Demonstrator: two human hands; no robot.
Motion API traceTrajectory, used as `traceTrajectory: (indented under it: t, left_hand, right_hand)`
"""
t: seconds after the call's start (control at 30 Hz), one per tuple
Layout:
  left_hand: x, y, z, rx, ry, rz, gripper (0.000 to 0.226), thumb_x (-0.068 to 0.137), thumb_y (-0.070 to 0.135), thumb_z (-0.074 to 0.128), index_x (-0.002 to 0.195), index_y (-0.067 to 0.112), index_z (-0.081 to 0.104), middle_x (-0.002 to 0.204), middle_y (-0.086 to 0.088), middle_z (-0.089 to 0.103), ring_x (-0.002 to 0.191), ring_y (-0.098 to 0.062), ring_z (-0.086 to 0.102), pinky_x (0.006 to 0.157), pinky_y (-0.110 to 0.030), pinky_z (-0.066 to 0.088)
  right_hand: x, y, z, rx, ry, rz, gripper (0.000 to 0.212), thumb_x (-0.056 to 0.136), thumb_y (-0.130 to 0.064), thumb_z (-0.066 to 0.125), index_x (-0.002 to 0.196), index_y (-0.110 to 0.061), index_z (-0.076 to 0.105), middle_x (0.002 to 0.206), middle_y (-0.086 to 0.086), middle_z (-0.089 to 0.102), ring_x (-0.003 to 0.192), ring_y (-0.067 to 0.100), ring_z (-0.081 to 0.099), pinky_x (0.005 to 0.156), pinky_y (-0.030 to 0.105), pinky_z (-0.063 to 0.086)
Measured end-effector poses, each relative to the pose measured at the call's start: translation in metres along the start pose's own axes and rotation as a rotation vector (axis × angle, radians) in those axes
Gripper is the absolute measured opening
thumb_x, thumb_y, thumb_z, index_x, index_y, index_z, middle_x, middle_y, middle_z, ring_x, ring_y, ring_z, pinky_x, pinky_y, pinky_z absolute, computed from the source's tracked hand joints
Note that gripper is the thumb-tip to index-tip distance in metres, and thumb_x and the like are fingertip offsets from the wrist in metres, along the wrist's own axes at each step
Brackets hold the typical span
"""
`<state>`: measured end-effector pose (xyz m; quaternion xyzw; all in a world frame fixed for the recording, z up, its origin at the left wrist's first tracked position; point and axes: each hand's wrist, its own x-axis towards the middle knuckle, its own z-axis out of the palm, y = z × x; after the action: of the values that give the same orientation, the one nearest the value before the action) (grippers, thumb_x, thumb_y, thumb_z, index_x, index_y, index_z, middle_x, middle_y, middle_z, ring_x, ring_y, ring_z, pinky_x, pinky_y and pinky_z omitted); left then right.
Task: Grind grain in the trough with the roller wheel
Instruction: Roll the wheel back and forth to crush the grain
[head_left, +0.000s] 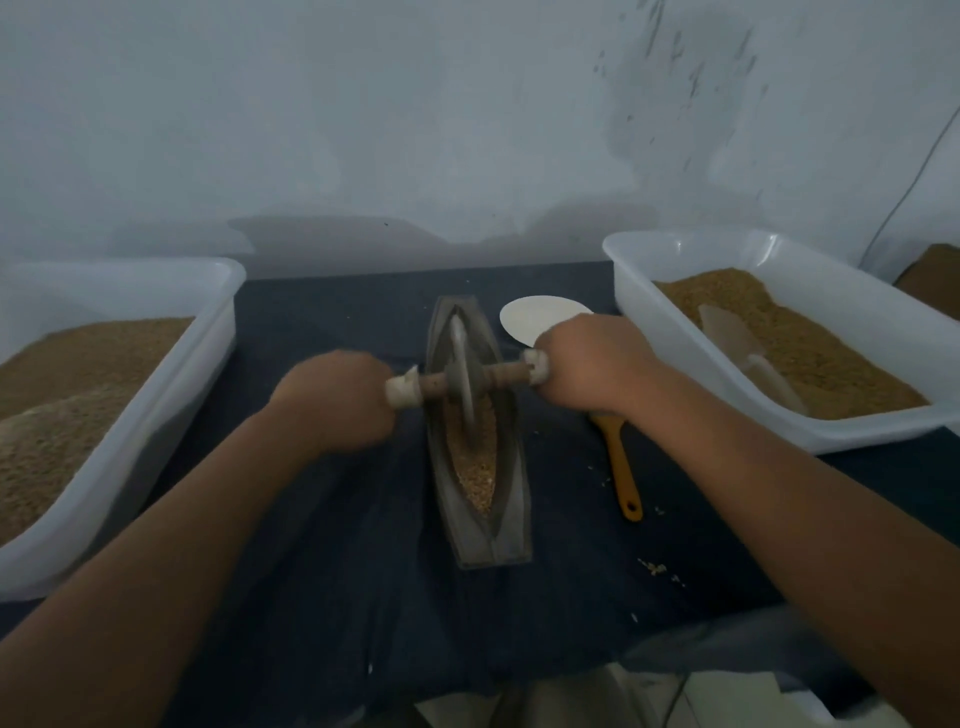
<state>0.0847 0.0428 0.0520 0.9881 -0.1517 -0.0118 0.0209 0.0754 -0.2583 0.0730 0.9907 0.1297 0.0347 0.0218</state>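
Note:
A long boat-shaped grey trough (511, 525) lies lengthwise on the dark cloth in the middle. Tan grain (475, 467) fills its groove. A thin metal roller wheel (464, 374) stands upright in the groove, near the trough's middle, on a wooden axle with pale wrapped ends. My left hand (332, 397) is closed around the axle's left end. My right hand (592, 364) is closed around its right end. Both forearms reach in from the bottom corners.
A white plastic tub (171, 384) of tan grain stands at the left. Another white tub (852, 312) at the right holds grain and a pale scoop (743, 348). A white disc (535, 317) and a yellow-handled tool (621, 467) lie right of the trough. Spilled grains (655, 567) dot the cloth.

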Motion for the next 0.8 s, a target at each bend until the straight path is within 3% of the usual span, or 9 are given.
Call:
traceTrajectory:
  t: [0.07, 0.13, 0.23, 0.37, 0.53, 0.67, 0.73, 0.8]
  left_hand:
    - [-0.024, -0.006, 0.006, -0.074, -0.114, 0.063, 0.015, 0.073, 0.040, 0.065, 0.067, 0.026, 0.062, 0.067, 0.009, 0.065, 0.063, -0.006, 0.062, 0.055, -0.025, 0.045]
    - [-0.035, -0.009, 0.011, -0.114, -0.159, 0.068, 0.017, 0.071, 0.042, 0.066, 0.065, 0.026, 0.062, 0.064, 0.010, 0.065, 0.059, -0.002, 0.061, 0.051, -0.024, 0.042]
    - [-0.021, -0.004, 0.013, -0.040, -0.027, -0.009, 0.019, 0.073, 0.043, 0.061, 0.066, 0.026, 0.061, 0.067, 0.009, 0.063, 0.062, -0.010, 0.061, 0.054, -0.027, 0.044]
    - [0.025, 0.010, -0.006, 0.071, 0.157, -0.106, 0.020, 0.076, 0.043, 0.061, 0.071, 0.023, 0.060, 0.072, 0.006, 0.061, 0.066, -0.020, 0.060, 0.063, -0.033, 0.050]
    - [0.017, 0.006, -0.012, 0.003, 0.035, -0.039, 0.020, 0.079, 0.042, 0.062, 0.070, 0.024, 0.062, 0.074, 0.006, 0.063, 0.066, -0.016, 0.060, 0.064, -0.033, 0.051]
    - [-0.027, -0.001, 0.000, -0.015, -0.067, 0.090, 0.020, 0.068, 0.046, 0.057, 0.065, 0.026, 0.059, 0.064, 0.011, 0.061, 0.061, -0.006, 0.058, 0.053, -0.025, 0.043]
    - [-0.030, 0.000, 0.002, -0.022, -0.070, 0.099, 0.023, 0.065, 0.048, 0.053, 0.065, 0.027, 0.060, 0.064, 0.011, 0.061, 0.061, -0.006, 0.058, 0.053, -0.026, 0.042]
    - [-0.015, 0.004, -0.002, -0.006, -0.054, 0.056, 0.025, 0.067, 0.049, 0.055, 0.065, 0.024, 0.059, 0.067, 0.010, 0.061, 0.063, -0.012, 0.060, 0.058, -0.029, 0.047]
  right_hand:
    - [-0.027, 0.001, 0.000, -0.026, -0.007, -0.074, 0.025, 0.082, -0.048, 0.058, 0.064, -0.031, 0.055, 0.063, -0.009, 0.056, 0.058, 0.006, 0.054, 0.052, 0.028, 0.035]
    - [-0.039, 0.000, 0.002, -0.059, 0.054, -0.113, 0.024, 0.073, -0.051, 0.055, 0.058, -0.032, 0.049, 0.054, -0.009, 0.050, 0.048, 0.003, 0.046, 0.046, 0.025, 0.027]
    - [-0.017, 0.001, 0.009, -0.058, 0.088, -0.063, 0.028, 0.085, -0.048, 0.060, 0.063, -0.033, 0.052, 0.062, -0.010, 0.054, 0.056, 0.004, 0.049, 0.051, 0.028, 0.037]
    - [0.026, 0.004, 0.017, -0.095, 0.196, 0.092, 0.031, 0.092, -0.045, 0.053, 0.067, -0.030, 0.048, 0.065, -0.007, 0.052, 0.063, 0.015, 0.055, 0.059, 0.033, 0.047]
    - [0.018, 0.002, 0.013, -0.053, 0.166, 0.063, 0.032, 0.089, -0.048, 0.049, 0.064, -0.027, 0.051, 0.064, -0.007, 0.054, 0.061, 0.014, 0.054, 0.058, 0.032, 0.045]
    - [-0.028, 0.009, 0.015, 0.014, -0.013, -0.036, 0.032, 0.071, -0.063, 0.047, 0.064, -0.034, 0.058, 0.060, -0.012, 0.059, 0.056, 0.004, 0.056, 0.053, 0.030, 0.046]
    - [-0.032, 0.014, 0.020, 0.009, -0.014, -0.042, 0.035, 0.067, -0.068, 0.044, 0.064, -0.036, 0.058, 0.057, -0.013, 0.058, 0.053, 0.001, 0.055, 0.049, 0.028, 0.043]
    - [-0.016, 0.013, 0.025, -0.038, 0.047, -0.004, 0.030, 0.075, -0.062, 0.052, 0.066, -0.034, 0.058, 0.060, -0.012, 0.058, 0.055, 0.004, 0.055, 0.051, 0.029, 0.045]
